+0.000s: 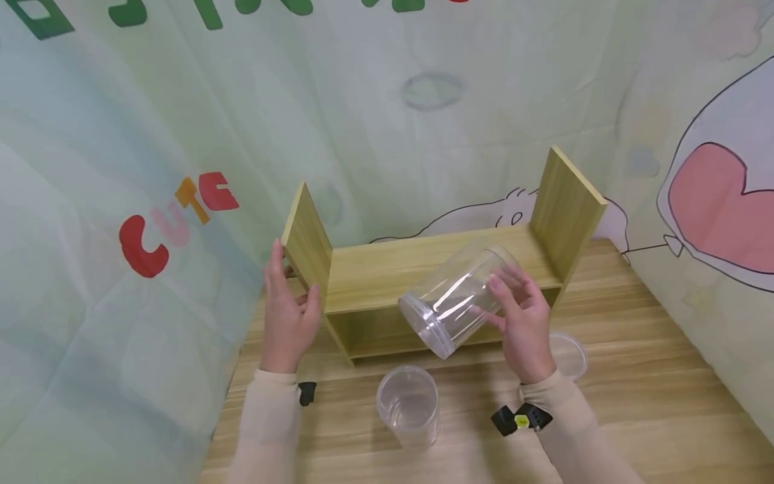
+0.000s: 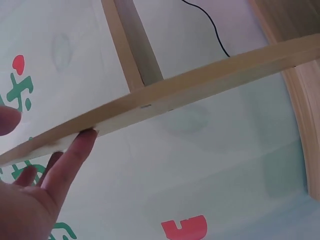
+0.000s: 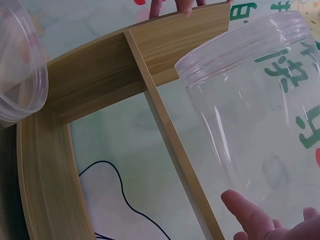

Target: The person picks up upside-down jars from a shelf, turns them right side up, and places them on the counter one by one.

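My right hand [image 1: 527, 323] holds a clear plastic jar [image 1: 462, 296] tilted in front of the shelf, thumb and fingers around its base end. The jar's wide-collared end points down and left; in the right wrist view the collar [image 3: 245, 45] shows ridged and see-through. With its fingers fairly straight, my left hand [image 1: 287, 323] touches the left side panel [image 1: 308, 249] of the wooden shelf [image 1: 387, 269]. In the left wrist view a fingertip [image 2: 88, 136] presses the panel's outer face. A second clear jar [image 1: 408, 410] stands upright on the table, its round top facing up.
Right of the shelf's front, a clear round lid [image 1: 568, 356] lies on the wood-grain table [image 1: 641, 349], partly behind my right wrist. The shelf's right side panel [image 1: 565, 215] rises at the far side. A printed curtain [image 1: 363, 121] hangs close behind and along both sides.
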A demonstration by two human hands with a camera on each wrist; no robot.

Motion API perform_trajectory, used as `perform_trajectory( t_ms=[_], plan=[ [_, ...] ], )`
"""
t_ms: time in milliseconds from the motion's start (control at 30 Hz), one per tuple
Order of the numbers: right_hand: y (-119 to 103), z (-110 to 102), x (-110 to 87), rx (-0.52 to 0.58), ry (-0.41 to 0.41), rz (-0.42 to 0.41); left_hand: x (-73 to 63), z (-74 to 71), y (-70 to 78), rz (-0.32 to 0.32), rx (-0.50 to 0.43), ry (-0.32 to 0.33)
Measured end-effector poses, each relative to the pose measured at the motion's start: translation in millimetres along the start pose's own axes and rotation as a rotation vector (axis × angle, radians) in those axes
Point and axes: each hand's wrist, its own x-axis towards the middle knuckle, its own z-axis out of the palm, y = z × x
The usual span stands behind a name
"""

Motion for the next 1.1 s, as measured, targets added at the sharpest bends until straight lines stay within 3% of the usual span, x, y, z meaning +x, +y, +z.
perform_trajectory(
  t_ms=[200,433,500,600,833,1000,1100],
  plan=[
    [-1,-1,-1.2,0.033,-0.004,0.013,-4.9,1.0,10.0,0.075,-0.035,0.106],
    [0,-3,-3.3,0.067,0.005,0.019,-7.5,5.6,22.4,0.255,0.027,0.335],
    [-1,-3,-3.6,0.073,0.003,0.015,-9.2,9.0,27.6,0.285,-0.009,0.334],
    [-2,-4,-3.8,0.085,-0.004,0.005,-13.1,16.2,37.5,0.307,-0.1,0.253],
    [-1,-7,-5.2,0.136,-0.007,0.016,-26.5,36.8,54.1,0.353,-0.253,-0.027],
    [0,-9,-6.4,0.17,-0.022,0.018,-34.6,48.7,63.4,0.343,-0.327,-0.205],
    [1,-10,-6.6,0.168,-0.032,0.013,-37.7,57.2,70.8,0.352,-0.336,-0.273]
  ],
)
